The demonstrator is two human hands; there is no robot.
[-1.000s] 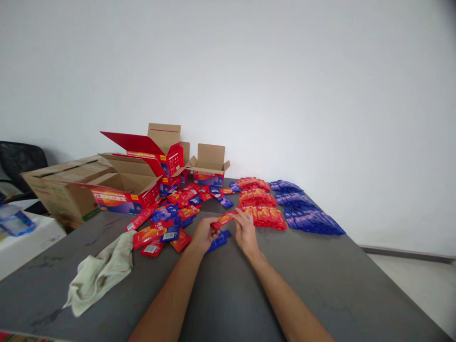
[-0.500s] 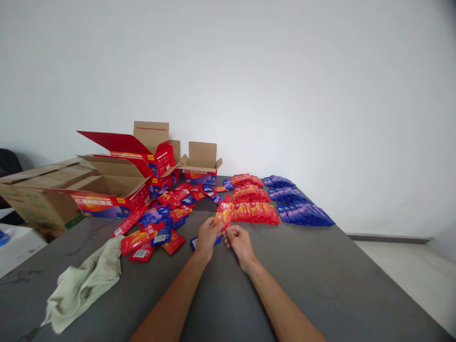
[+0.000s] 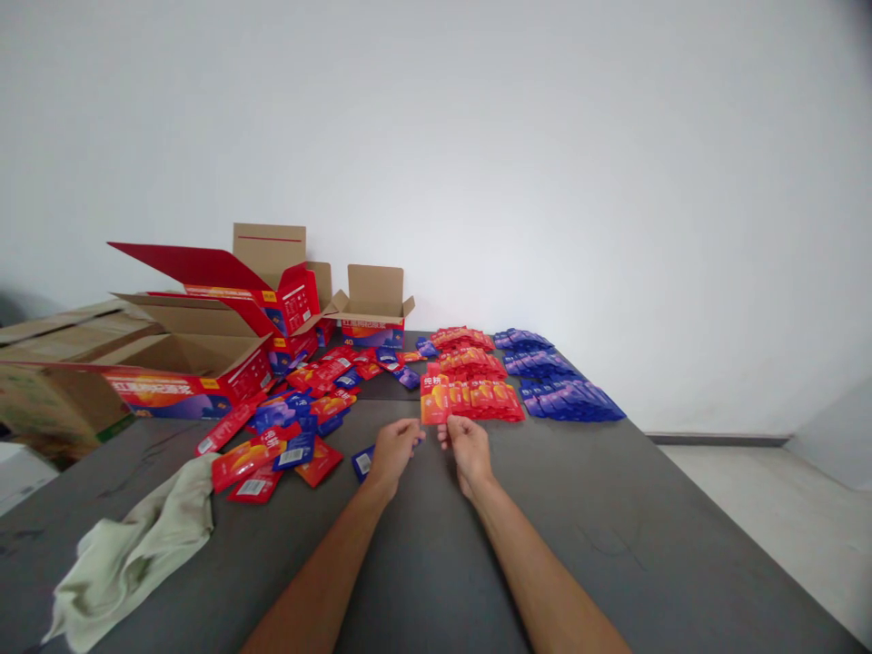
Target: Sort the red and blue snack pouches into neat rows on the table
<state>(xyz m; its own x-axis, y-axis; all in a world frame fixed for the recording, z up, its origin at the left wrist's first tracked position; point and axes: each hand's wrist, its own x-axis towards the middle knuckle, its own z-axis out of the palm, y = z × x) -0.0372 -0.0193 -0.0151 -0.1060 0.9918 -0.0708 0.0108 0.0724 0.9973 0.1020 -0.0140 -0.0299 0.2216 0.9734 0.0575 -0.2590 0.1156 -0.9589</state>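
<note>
A: Far left of the left hand (image 3: 391, 451): crumpled pale green cloth (image 3: 129, 554) lying on the grey surface (image 3: 647, 545). Beyond it, open red cartons (image 3: 197, 363) and plain brown cartons, flaps up.

B: Between cloth and left hand?

A: Loose scatter of red and blue sachets (image 3: 300, 413), overlapping, no order. One blue sachet (image 3: 364, 461) flat on the surface, touching the left hand's outer edge, partly hidden under it.

B: Left hand state?

A: Fingers curled loosely together, fingertips pointing toward the right hand. Contact with the red sachet: cannot tell. Nothing visibly clamped.

B: Right hand (image 3: 469, 450)?

A: Just beside the left hand, not touching. Thumb and forefinger pinched on the lower edge of a red sachet (image 3: 434, 400). Sachet held upright, printed face toward the camera, raised off the surface, above and slightly left of the right hand.

B: Beyond and right of the right hand?

A: Rows of red sachets (image 3: 477, 381), overlapped neatly, directly behind the held one. Right of those, rows of blue sachets (image 3: 559, 381), same layout, near the far edge of the surface by the white wall.
</note>
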